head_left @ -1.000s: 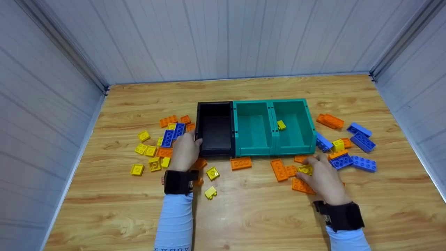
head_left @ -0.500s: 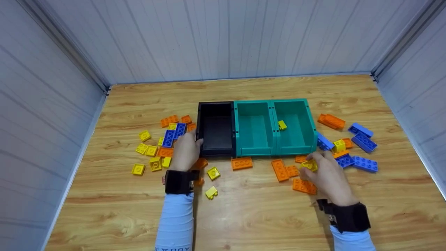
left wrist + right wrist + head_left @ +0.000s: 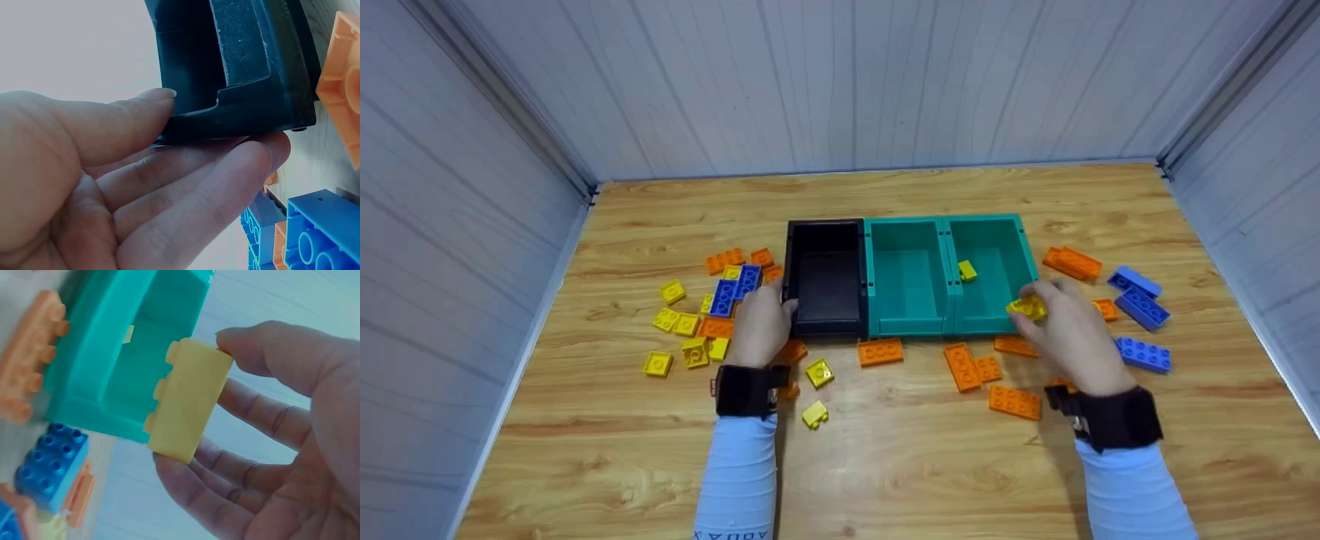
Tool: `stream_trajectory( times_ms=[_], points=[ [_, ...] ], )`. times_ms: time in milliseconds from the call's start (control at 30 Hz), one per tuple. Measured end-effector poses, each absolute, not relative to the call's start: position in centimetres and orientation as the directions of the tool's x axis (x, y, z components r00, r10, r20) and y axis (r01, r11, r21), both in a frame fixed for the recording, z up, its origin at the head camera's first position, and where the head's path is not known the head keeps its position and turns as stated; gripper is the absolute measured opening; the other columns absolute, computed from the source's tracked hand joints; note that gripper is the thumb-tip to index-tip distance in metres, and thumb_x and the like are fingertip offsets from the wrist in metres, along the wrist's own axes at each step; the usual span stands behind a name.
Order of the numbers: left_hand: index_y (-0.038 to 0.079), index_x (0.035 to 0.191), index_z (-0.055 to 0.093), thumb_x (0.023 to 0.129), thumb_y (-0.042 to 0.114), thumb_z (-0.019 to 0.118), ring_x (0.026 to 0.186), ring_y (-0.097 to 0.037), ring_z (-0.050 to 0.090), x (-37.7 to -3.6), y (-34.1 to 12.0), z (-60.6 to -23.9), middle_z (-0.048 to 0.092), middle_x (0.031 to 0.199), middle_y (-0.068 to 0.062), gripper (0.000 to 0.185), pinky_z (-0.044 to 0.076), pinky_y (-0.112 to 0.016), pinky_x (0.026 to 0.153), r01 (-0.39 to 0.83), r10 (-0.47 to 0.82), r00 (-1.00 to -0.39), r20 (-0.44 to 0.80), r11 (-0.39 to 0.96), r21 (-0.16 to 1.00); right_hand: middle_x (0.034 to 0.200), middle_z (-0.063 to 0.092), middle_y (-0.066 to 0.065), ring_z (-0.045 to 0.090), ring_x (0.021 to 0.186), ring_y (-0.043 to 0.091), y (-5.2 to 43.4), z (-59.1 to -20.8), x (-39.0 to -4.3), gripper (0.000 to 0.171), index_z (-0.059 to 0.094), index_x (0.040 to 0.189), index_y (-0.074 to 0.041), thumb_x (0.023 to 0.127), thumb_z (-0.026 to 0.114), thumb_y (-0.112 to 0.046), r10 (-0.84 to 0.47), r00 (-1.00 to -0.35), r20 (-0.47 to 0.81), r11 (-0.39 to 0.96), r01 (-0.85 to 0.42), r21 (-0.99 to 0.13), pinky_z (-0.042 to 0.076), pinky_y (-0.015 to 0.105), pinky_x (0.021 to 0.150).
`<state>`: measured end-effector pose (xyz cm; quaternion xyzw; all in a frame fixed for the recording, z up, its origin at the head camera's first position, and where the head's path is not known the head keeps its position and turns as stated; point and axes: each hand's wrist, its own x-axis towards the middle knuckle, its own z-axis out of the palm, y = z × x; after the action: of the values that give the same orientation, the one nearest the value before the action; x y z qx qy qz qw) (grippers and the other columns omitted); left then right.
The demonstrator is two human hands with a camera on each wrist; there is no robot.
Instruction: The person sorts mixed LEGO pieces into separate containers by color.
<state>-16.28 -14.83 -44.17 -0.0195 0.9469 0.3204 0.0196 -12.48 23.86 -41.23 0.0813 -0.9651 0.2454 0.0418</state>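
Note:
My right hand (image 3: pixel 1069 326) pinches a yellow brick (image 3: pixel 1027 307) (image 3: pixel 188 399) between thumb and fingers, above the front right corner of the right teal bin (image 3: pixel 994 225) (image 3: pixel 101 365). One small yellow brick (image 3: pixel 967 271) lies inside that bin. A middle teal bin (image 3: pixel 906 225) and a black bin (image 3: pixel 823 225) (image 3: pixel 247 73) stand joined in a row. My left hand (image 3: pixel 761 319) (image 3: pixel 112 169) holds the black bin's front left corner, thumb on its rim and fingers against its outer side.
Yellow, orange and blue bricks lie scattered left of the black bin (image 3: pixel 690 322), in front of the bins (image 3: pixel 964 364) and to the right (image 3: pixel 1140 307). The wooden table (image 3: pixel 885 465) is enclosed by white panel walls (image 3: pixel 840 82) on three sides.
My right hand lifted the yellow brick from among the orange bricks in front of the bins and carried it up to the right teal bin. The left hand stayed on the black bin.

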Motion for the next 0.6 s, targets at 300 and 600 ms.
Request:
stream_trajectory(
  times_ms=[300,600],
  points=[
    [-0.006,0.139,0.052,0.1,0.013,0.06,0.116,-0.036,0.06,-16.5,-14.9,-44.3,0.06,0.13,-0.025,0.044,0.051,-0.047,0.093,-0.073,-0.032,-0.997,-0.077,0.788,0.611,0.125,0.053,0.028,0.055,0.108,0.044,21.6,-42.4,-15.8,0.03,0.065,0.119,0.002,0.093,0.07,-0.012,-0.137,-0.983,0.122,0.841,-0.181,-0.51,0.048,0.057,0.087],
    [-0.007,0.138,0.053,0.099,0.012,0.061,0.114,-0.036,0.061,-16.3,-14.9,-44.2,0.061,0.128,-0.026,0.044,0.051,-0.047,0.092,-0.051,-0.02,-0.998,-0.057,0.791,0.61,0.119,0.056,0.028,0.055,0.108,0.044,20.5,-45.6,-16.6,0.028,0.067,0.118,0.003,0.093,0.07,-0.009,-0.112,-0.988,0.103,0.841,-0.15,-0.52,0.046,0.057,0.09]
  ],
)
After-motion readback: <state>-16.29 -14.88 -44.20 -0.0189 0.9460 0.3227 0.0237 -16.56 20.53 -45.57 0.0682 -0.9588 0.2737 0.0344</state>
